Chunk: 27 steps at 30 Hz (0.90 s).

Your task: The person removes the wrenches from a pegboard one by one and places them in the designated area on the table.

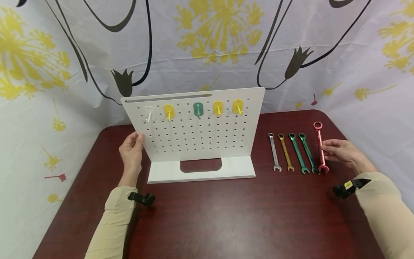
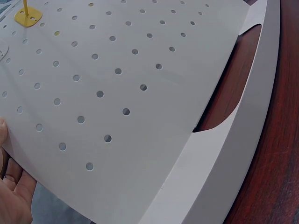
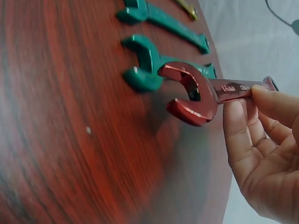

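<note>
My left hand point(image 1: 132, 149) pinches the left edge of a white pegboard point(image 1: 197, 138), thumb in front and fingers behind. In the left wrist view that hand point(image 2: 14, 186) shows only partly, at the board's edge. With thumb and fingers, my right hand point(image 1: 341, 153) grips a red combination wrench point(image 1: 320, 144) by its shank. The right wrist view shows the red wrench point(image 3: 201, 93) raised off the table, its open end toward the camera. To its left lie two green wrenches point(image 1: 299, 153) point(image 1: 308, 153), a gold wrench point(image 1: 286, 151) and a silver wrench point(image 1: 273, 151).
Along the board's upper part sit a white hook point(image 1: 149, 114), yellow hooks point(image 1: 169, 112) and a green hook point(image 1: 198, 109), all bare. The board stands on its white base point(image 1: 233, 167) on a dark red wooden table point(image 1: 226, 216). A patterned curtain point(image 1: 220, 72) hangs behind.
</note>
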Each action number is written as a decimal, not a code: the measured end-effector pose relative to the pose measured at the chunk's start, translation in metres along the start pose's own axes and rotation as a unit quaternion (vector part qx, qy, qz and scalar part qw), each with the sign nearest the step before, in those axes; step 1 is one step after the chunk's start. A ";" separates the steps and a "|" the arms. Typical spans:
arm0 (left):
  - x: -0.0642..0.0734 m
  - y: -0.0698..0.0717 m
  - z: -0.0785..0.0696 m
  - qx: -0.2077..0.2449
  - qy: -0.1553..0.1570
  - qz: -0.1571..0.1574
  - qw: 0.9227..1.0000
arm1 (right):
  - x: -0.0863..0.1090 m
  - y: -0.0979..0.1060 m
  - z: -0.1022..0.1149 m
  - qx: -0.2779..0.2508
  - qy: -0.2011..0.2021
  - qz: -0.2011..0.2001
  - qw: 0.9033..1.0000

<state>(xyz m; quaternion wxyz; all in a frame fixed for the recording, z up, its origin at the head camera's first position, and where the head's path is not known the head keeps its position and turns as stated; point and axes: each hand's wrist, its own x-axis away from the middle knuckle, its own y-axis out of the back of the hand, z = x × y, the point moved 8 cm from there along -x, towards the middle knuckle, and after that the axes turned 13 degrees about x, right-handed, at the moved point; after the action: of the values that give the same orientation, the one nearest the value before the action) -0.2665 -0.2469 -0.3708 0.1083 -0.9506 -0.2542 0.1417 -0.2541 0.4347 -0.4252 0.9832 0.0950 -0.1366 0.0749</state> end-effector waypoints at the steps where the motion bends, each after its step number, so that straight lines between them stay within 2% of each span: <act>1: 0.000 0.000 0.000 -0.004 0.000 0.000 1.000 | 0.000 0.001 -0.001 0.008 -0.005 0.001 1.000; 7: -0.001 0.000 0.000 -0.021 0.001 0.003 1.000 | -0.003 0.006 -0.007 0.070 -0.029 -0.002 0.997; 11: -0.001 0.000 0.000 -0.016 0.001 0.003 1.000 | -0.006 0.009 -0.011 0.110 -0.045 -0.004 0.993; 20: -0.001 0.000 0.001 -0.012 -0.002 0.003 1.000 | -0.010 0.011 -0.017 0.136 -0.064 0.004 0.989; 27: 0.000 0.000 0.001 -0.006 -0.005 0.003 1.000 | -0.011 0.013 -0.020 0.176 -0.078 0.004 0.981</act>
<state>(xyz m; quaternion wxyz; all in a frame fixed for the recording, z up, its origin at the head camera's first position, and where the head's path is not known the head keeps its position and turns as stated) -0.2672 -0.2470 -0.3715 0.1005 -0.9512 -0.2531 0.1450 -0.2617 0.4506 -0.4453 0.9371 0.2719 -0.1977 0.0937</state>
